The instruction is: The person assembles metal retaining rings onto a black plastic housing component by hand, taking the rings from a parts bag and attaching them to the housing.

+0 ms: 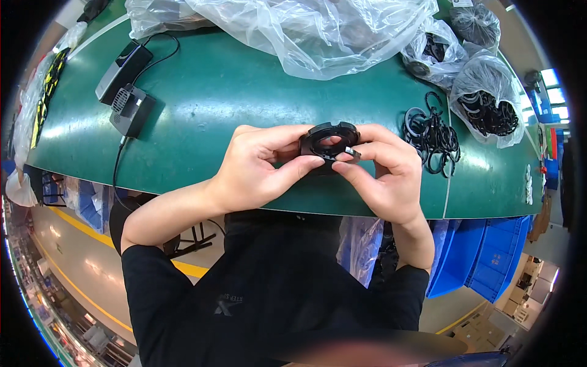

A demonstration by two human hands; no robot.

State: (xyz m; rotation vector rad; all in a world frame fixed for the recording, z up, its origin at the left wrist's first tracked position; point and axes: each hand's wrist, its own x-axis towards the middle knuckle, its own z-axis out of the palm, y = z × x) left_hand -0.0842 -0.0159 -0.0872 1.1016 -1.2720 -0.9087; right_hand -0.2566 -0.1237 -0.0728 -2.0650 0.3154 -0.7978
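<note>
Between my two hands, above the near edge of the green table, I hold a round black ring-shaped part (333, 129) with an open centre. My left hand (260, 162) grips its left side, the thumb lying along the near rim. On the right side, my right hand (385, 165) pinches with thumb and fingers. A small silvery piece (350, 150) shows at my right fingertips; whether it belongs to the ring I cannot tell. My fingers hide part of the ring's rim and underside.
A pile of black rings (431, 137) lies on the green table (244, 85) to the right, beside clear bags (487, 101) of black parts. Large plastic sheeting (318, 37) covers the far side. A black device with a cable (133, 113) sits left. Blue bins (477, 257) stand below, right.
</note>
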